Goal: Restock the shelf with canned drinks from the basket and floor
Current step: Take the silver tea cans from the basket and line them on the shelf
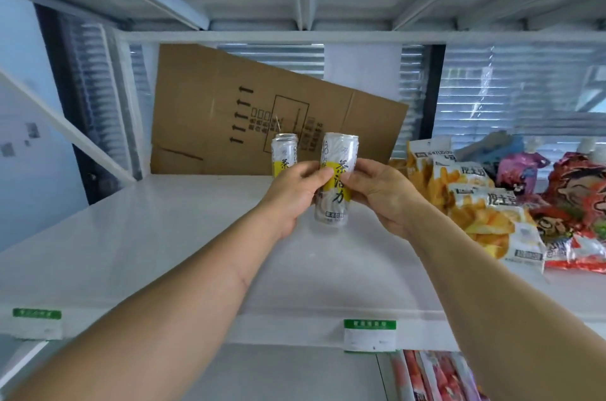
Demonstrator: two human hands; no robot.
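One can shelved, a second in hand

One can [284,154] stands upright at the back of the shelf [137,236], just in front of the cardboard sheet [262,105] that leans against the rear. I count that as the only drink placed so far. Most of the white shelf to the left and front of it is bare, so I judge the restock to be at an early stage. Neither the basket nor the floor is in view, so I cannot tell how many drinks are left to bring up.

I hold the second can [336,177] between both hands, near upright and tilted slightly, just right of the shelved one and nearer to me. Its base appears to hang a little above the shelf, though I cannot be sure it is not touching. My left hand [292,197] grips it from the left, thumb across the yellow label and fingers [316,176] curled round the side. My right hand [383,197] grips from the right, its fingertips wrapped on the can's upper half. The top rim and the bottom stand clear of both hands.

Snack bags [485,213] fill the right end of the shelf, well clear of the can. Green price tags [370,333] sit on the front edge.
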